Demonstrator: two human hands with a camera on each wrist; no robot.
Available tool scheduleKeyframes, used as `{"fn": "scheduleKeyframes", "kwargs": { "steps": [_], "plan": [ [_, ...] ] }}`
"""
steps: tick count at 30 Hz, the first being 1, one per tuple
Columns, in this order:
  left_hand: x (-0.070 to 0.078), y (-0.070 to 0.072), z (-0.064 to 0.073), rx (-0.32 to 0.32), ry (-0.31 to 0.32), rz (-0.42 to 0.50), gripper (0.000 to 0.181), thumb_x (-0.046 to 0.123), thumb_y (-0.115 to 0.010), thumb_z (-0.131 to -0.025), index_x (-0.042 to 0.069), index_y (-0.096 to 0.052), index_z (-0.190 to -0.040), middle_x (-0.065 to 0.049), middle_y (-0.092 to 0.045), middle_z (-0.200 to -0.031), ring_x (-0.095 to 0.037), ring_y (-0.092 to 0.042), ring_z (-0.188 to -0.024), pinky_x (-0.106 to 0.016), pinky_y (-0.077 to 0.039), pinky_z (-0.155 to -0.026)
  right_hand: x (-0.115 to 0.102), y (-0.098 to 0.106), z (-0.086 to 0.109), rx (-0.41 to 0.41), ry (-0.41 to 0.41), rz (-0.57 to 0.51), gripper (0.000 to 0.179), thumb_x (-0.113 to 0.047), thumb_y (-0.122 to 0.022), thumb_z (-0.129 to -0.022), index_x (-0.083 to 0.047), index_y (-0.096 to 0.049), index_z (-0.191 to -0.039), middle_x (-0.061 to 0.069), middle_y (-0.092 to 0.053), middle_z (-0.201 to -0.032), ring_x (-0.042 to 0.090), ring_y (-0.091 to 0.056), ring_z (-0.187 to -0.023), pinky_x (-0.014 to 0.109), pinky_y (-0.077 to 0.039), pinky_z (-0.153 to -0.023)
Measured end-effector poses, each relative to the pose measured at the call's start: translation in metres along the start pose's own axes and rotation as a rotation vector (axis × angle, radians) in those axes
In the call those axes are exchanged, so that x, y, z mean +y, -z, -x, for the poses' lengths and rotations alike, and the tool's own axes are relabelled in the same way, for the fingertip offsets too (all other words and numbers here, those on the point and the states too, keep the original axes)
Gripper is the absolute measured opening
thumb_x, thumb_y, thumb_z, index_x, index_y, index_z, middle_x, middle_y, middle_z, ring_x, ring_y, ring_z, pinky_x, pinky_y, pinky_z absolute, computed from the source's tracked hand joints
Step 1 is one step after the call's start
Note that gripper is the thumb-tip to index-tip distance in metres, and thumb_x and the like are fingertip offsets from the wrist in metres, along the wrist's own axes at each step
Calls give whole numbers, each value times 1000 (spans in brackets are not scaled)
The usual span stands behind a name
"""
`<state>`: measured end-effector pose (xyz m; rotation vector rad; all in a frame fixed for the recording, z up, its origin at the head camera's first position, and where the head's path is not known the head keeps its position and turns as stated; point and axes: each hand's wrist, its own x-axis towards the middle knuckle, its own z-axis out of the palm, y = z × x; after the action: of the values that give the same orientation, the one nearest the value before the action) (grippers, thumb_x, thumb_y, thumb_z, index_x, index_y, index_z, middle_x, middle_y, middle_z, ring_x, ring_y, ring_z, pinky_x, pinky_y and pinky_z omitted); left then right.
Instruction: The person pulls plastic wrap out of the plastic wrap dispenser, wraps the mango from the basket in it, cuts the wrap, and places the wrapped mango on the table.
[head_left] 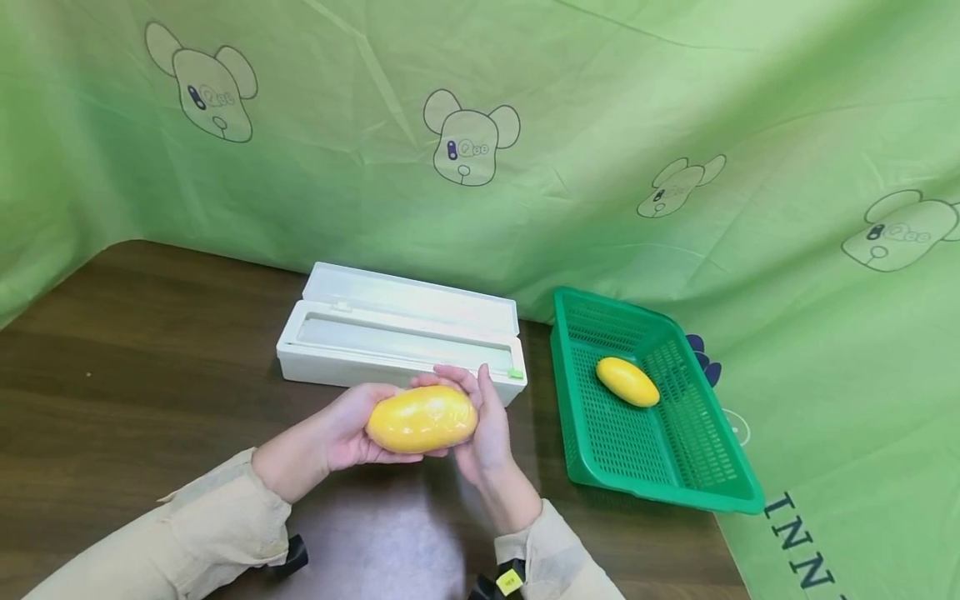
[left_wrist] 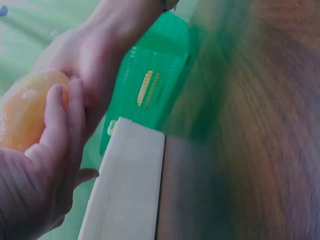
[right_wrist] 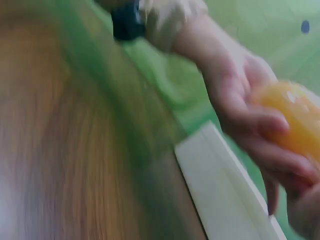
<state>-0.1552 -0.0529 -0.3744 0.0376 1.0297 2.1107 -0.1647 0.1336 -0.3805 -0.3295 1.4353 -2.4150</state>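
A yellow mango (head_left: pixel 422 419), its skin glossy with wrinkled clear film on it, is held between both hands above the table. My left hand (head_left: pixel 356 427) cradles its left end, fingers running beneath it. At the other end my right hand (head_left: pixel 487 429) grips it, with some fingers behind the fruit. In the left wrist view, fingers curl over the mango (left_wrist: pixel 25 107). Just beyond the hands stands a long white cling film dispenser (head_left: pixel 315 367), its lid (head_left: pixel 412 300) raised and a green piece (head_left: pixel 516 374) at its right front corner.
A green plastic basket (head_left: pixel 577 467) stands on the right, with a second mango (head_left: pixel 627 382) lying in it. Under everything is a dark wooden table (head_left: pixel 150 375). A green curtain (head_left: pixel 337 167) with printed bear heads hangs behind and along the right side.
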Motion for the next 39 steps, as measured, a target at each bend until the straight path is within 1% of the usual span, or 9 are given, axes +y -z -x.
{"fn": "scheduleKeyframes", "kwargs": {
  "steps": [2, 4, 9, 14, 18, 24, 31, 35, 39],
  "plan": [
    [-2, -3, 0, 7, 9, 0, 46, 19, -27, -104, -11, -33, -139, -22, -69, -105, -27, -74, -92, -34, -60, -78, 1, -4, -2, 65, 2, -63, 64, -46, -18, -110, -17, -72, -91, 2, -73, -98, 22, -66, -106, 36, -50, -95],
    [-3, -4, -1, 12, 16, 0, 46, 19, -27, -104, -11, -34, -138, -22, -69, -104, -27, -74, -90, -33, -60, -77, 1, -5, -3, 42, 5, -102, 68, -44, -16, -111, -20, -71, -79, 0, -73, -93, 21, -67, -105, 37, -49, -95],
    [-4, -5, -1, 19, 29, -24, 47, 20, -26, -102, -11, -35, -136, -21, -69, -101, -26, -74, -87, -32, -60, -76, 0, 1, -3, -115, 18, -173, 69, -37, -9, -111, -20, -69, -79, -4, -73, -92, 20, -66, -110, 37, -47, -100],
    [-5, -8, 0, 34, 38, -48, 47, 21, -26, -102, -11, -37, -134, -21, -69, -100, -26, -74, -85, -31, -60, -74, 3, 6, -5, -241, 21, -251, 65, -33, -12, -112, -18, -67, -80, -6, -70, -87, 16, -64, -102, 35, -46, -96],
    [-8, -8, -1, 31, 49, -68, 48, 23, -27, -102, -10, -37, -135, -21, -68, -101, -25, -74, -85, -31, -60, -75, 6, 12, -6, -313, 6, -313, 62, -31, -14, -112, -17, -66, -81, -6, -67, -84, 14, -62, -100, 32, -45, -94],
    [-13, -7, -3, 29, 59, -89, 48, 24, -27, -103, -10, -38, -135, -20, -68, -102, -25, -74, -85, -32, -60, -76, 12, 19, -8, -381, -23, -383, 62, -32, -14, -112, -16, -63, -77, -5, -66, -83, 14, -61, -101, 31, -47, -92],
    [-15, -8, -4, 40, 63, -101, 48, 23, -28, -102, -10, -39, -134, -20, -68, -101, -26, -74, -85, -35, -60, -79, 16, 24, -12, -487, 16, -414, 62, -32, -17, -112, -14, -62, -75, -5, -68, -87, 13, -61, -103, 29, -46, -95],
    [-17, -7, -4, 18, 74, -104, 47, 22, -27, -100, -10, -42, -131, -20, -70, -100, -26, -74, -85, -34, -60, -79, 17, 22, -13, -481, 13, -427, 63, -34, -17, -112, -14, -62, -71, -5, -68, -80, 13, -61, -97, 28, -41, -96],
    [-18, -7, -4, -18, 75, -106, 46, 20, -26, -100, -11, -45, -129, -21, -71, -100, -26, -75, -85, -34, -60, -77, 13, 20, -13, -452, -12, -431, 72, -39, -15, -112, -14, -67, -68, -4, -67, -72, 13, -61, -89, 27, -41, -92]
  ]
}}
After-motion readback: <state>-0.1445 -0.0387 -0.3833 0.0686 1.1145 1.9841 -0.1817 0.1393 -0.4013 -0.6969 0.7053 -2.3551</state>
